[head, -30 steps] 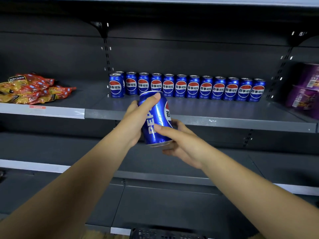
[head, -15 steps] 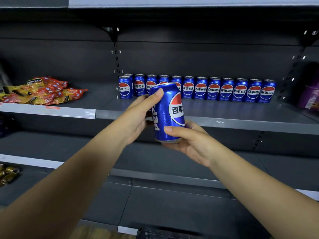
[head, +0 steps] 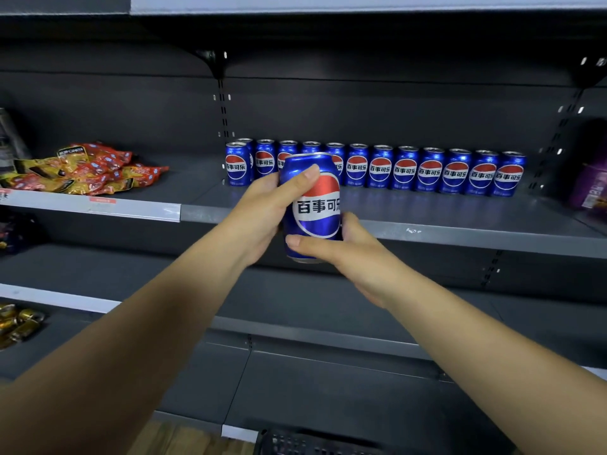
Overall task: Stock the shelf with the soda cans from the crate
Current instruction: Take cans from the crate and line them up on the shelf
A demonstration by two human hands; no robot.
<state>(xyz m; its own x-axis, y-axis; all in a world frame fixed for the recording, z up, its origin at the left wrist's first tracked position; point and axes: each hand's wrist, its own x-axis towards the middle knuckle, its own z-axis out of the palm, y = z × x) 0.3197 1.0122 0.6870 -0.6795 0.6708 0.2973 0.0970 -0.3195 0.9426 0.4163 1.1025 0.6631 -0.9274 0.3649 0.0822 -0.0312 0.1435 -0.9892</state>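
Note:
A blue soda can (head: 317, 211) with a red, white and blue logo is upright in the air in front of the grey shelf (head: 460, 236). My left hand (head: 262, 211) grips its upper left side, thumb across the top front. My right hand (head: 335, 247) holds its base, thumb over the lower front. Behind it, a row of several matching cans (head: 430, 170) stands at the back of the shelf, and one more can (head: 237, 164) stands in front of the row's left end. The dark crate (head: 295, 443) shows only its rim at the bottom edge.
Red and yellow snack bags (head: 88, 170) lie on the shelf to the left. Purple packs (head: 591, 188) stand at the far right. Gold-wrapped items (head: 16, 323) sit on a lower shelf at left. A shelf board (head: 361, 3) hangs overhead.
Both hands raised the can toward the shelf and turned it, so the logo now faces me instead of the side lettering. It went from tilted to upright.

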